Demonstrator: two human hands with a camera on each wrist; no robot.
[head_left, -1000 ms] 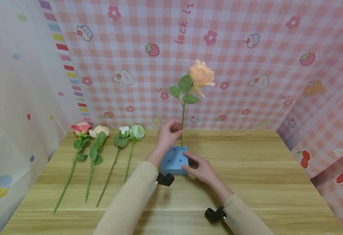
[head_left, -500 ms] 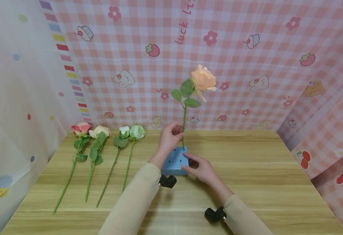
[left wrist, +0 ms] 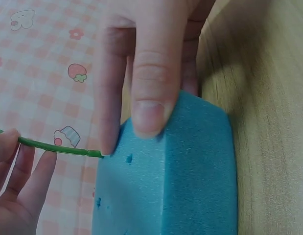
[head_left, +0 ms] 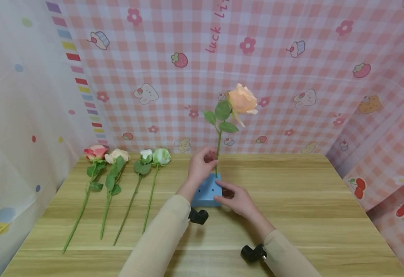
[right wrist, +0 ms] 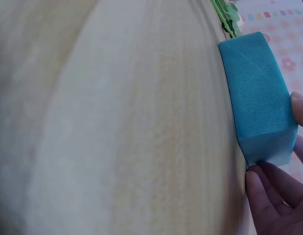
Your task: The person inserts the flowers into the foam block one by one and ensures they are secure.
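My left hand (head_left: pixel 199 166) pinches the green stem of an artificial peach rose (head_left: pixel 242 100), which stands upright with its bloom leaning right. The stem's lower end (left wrist: pixel 95 153) meets the top of a blue foam block (head_left: pixel 206 198) at its far right corner. Small dark holes dot that top face. From the right, my right hand (head_left: pixel 238 200) grips the block, its thumb on the top near the front edge and a fingertip close beside the stem. In the right wrist view, the block's front (right wrist: pixel 259 88) faces the camera, with fingers (right wrist: pixel 283 186) against its side.
Left of the block, several artificial roses lie in a row on the wooden table (head_left: pixel 292 231): a pink one (head_left: pixel 95 152), a cream one (head_left: pixel 117 156), a white one (head_left: pixel 146 154) and a green one (head_left: pixel 161 156). A checked cloth (head_left: pixel 274 65) hangs behind.
The left hand has moved down and slightly right with the rose, so its bloom sits lower. The right hand and the block have stayed in place.
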